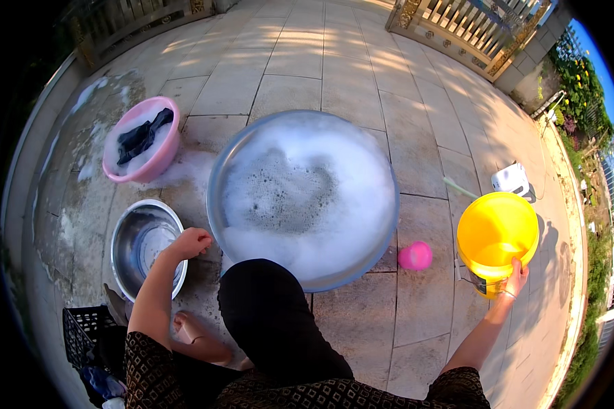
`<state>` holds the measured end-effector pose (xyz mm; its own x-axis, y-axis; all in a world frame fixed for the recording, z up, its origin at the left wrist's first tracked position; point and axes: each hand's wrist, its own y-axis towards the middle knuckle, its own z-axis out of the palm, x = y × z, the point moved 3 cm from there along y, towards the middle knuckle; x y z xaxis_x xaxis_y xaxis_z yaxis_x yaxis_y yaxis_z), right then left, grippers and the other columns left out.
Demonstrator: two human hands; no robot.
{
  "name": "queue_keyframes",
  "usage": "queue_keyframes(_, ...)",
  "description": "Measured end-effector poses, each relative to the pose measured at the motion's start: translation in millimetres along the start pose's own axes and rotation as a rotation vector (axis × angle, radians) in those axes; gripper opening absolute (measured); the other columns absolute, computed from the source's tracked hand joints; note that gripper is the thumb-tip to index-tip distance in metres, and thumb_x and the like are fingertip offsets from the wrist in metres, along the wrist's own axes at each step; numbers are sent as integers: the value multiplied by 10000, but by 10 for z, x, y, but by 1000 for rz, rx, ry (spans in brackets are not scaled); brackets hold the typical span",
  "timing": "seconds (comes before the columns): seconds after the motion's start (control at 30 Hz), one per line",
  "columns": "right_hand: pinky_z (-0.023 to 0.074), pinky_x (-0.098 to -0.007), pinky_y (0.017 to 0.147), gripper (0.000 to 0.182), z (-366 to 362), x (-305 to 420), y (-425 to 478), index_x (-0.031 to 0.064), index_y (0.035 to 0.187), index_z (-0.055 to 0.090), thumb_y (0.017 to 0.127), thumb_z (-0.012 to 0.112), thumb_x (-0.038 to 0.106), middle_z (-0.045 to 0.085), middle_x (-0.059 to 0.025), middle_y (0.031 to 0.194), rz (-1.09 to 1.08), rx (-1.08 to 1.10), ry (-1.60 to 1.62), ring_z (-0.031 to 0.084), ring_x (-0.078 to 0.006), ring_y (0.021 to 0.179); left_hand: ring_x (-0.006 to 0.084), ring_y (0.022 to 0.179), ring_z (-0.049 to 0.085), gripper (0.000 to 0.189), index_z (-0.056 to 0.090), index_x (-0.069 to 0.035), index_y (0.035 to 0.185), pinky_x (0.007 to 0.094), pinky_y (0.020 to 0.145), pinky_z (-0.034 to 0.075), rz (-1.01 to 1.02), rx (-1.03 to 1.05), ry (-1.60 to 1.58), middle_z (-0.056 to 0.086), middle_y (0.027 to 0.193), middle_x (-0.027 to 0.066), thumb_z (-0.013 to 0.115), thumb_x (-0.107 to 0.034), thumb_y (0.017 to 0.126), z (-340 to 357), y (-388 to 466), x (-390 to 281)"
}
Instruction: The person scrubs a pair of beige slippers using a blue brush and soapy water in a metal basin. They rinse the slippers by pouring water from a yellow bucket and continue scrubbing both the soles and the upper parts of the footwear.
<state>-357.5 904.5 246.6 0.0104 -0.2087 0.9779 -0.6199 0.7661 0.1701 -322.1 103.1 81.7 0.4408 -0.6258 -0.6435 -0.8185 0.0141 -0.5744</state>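
Note:
A large round basin (395, 214) of water and thick white suds sits on the paving in front of me. My right hand (517, 278) grips the near rim of a yellow plastic bucket (497, 225), which is tilted so that I look into it. With fingers curled and nothing visible in them, my left hand (192, 243) hovers between the big basin and a steel bowl (125, 245). Some foam lies in that bowl. Farther left stands a pink basin (158, 166) of suds, with a dark wet cloth (143, 135) in it.
A small pink cup (415, 255) stands between the big basin and the bucket. Beyond the bucket are a white box-like object (510, 179) and a pale green hose (460, 187). At lower left, a black plastic crate (84, 332) stands near several clothes (102, 381). Foam wets the left paving.

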Motion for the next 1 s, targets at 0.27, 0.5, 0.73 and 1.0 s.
queue_keyframes(0.27, 407, -232, 617, 199, 2244, 1423, -1153, 40, 816, 516, 781, 656, 178, 520, 12, 723, -468, 697, -295, 481, -77, 665, 131, 718, 572, 222, 579, 14, 950, 264, 616, 481, 173, 40, -463, 610, 848, 66, 501, -179, 873, 420, 169, -287)
queue_keyframes(0.5, 441, -415, 717, 426, 4059, 1325, -2952, -8, 818, 515, 660, 701, 341, 541, -191, 851, -979, 929, -677, 535, -364, 806, 164, 811, 570, 242, 566, 27, 1001, 289, 732, 457, 221, -122, -556, 616, 894, 92, 528, -153, 844, 610, 307, -145)
queue_keyframes(0.73, 463, -428, 729, 517, 4635, 734, -3775, 32, 918, 527, 650, 667, 451, 527, -159, 939, -962, 1041, -1018, 556, -332, 867, 220, 978, 548, 389, 501, 30, 1146, 304, 832, 425, 160, -315, -562, 572, 1067, 140, 550, -145, 802, 577, 416, -43)
queue_keyframes(1.0, 454, -410, 763, 514, 4856, 441, -4065, 25, 897, 538, 640, 667, 451, 555, -172, 948, -878, 1105, -1018, 553, -337, 868, 275, 1088, 509, 538, 412, 49, 1236, 323, 888, 406, -28, -378, -660, 510, 1183, 207, 556, -187, 775, 629, 636, -43)
